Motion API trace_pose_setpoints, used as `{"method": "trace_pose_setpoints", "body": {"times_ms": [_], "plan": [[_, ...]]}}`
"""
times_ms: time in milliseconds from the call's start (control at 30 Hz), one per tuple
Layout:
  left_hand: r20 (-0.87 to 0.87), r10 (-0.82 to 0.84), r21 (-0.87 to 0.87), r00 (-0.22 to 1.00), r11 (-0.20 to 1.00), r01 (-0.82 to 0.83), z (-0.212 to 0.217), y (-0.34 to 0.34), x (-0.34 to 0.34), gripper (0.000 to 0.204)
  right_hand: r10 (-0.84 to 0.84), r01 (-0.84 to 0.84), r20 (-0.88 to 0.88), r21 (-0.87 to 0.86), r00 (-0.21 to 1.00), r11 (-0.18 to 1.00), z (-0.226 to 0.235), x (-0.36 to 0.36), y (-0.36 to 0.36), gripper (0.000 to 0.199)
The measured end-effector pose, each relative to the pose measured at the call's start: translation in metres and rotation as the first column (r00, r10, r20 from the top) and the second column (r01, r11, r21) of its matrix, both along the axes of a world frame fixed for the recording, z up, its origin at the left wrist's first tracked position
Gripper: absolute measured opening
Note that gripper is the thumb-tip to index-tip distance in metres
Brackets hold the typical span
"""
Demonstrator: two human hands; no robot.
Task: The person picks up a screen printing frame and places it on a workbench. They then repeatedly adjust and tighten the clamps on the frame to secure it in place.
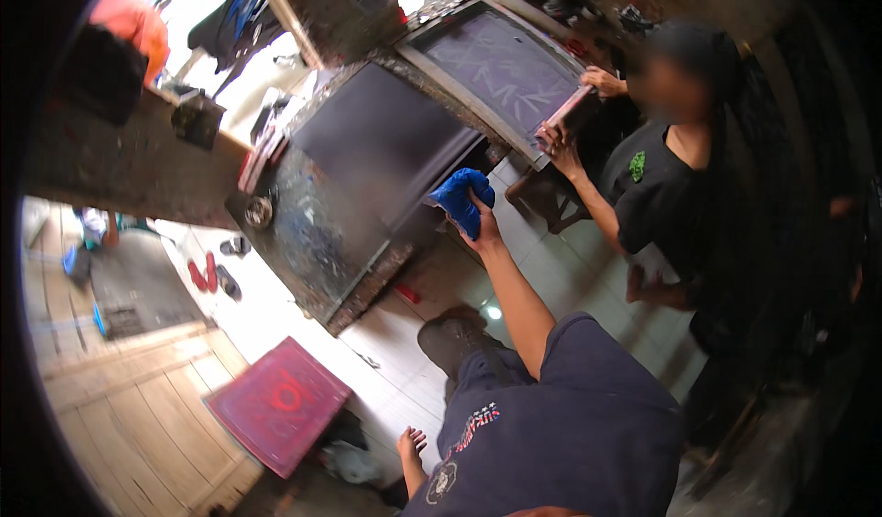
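While the right hand (pixel 480 228) clutches a blue rag (pixel 464 200) at frame centre — pressed to the dark table's (pixel 367 140) edge — the left hand (pixel 411 443) dangles empty, bottom centre. Upper right, another person's hands (pixel 556 140) drag a squeegee (pixel 565 110) over a framed screen (pixel 501 67).

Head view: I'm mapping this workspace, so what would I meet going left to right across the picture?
Orange cloth → red printing frame on the floor → dark print table → blue rag in the hand → co-worker's hand on the squeegee at the mesh screen's edge → co-worker's black shirt.
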State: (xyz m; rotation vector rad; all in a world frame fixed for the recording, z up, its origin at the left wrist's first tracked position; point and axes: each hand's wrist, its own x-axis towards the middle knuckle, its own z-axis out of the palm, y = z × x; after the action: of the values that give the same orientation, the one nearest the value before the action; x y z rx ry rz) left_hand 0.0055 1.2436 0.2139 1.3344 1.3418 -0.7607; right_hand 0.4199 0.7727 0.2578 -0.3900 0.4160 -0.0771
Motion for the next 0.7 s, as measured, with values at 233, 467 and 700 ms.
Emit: {"method": "trace_pose_setpoints", "body": {"times_ms": [233,467,700], "plan": [[0.251,-0.203,0.21,0.947,0.966,0.151,0.02,0.151,0.18,0.034,-0.194,0.195,0.049,-0.036,0.98,0.98,-0.002,0.018,0.05,0.036],[0.236,-0.464,0.09,0.854,0.885,0.456,0.021,0.173,0.283,0.029,-0.283,0.268,0.156,0.11,0.946,0.957,0.011,0.028,0.102,0.071],[0.165,-0.573,-0.016,0.803,0.813,0.583,0.029,0.211,0.3,0.031,-0.25,0.239,0.075,0.135,0.965,0.962,-0.003,0.038,0.154,0.058]]}}
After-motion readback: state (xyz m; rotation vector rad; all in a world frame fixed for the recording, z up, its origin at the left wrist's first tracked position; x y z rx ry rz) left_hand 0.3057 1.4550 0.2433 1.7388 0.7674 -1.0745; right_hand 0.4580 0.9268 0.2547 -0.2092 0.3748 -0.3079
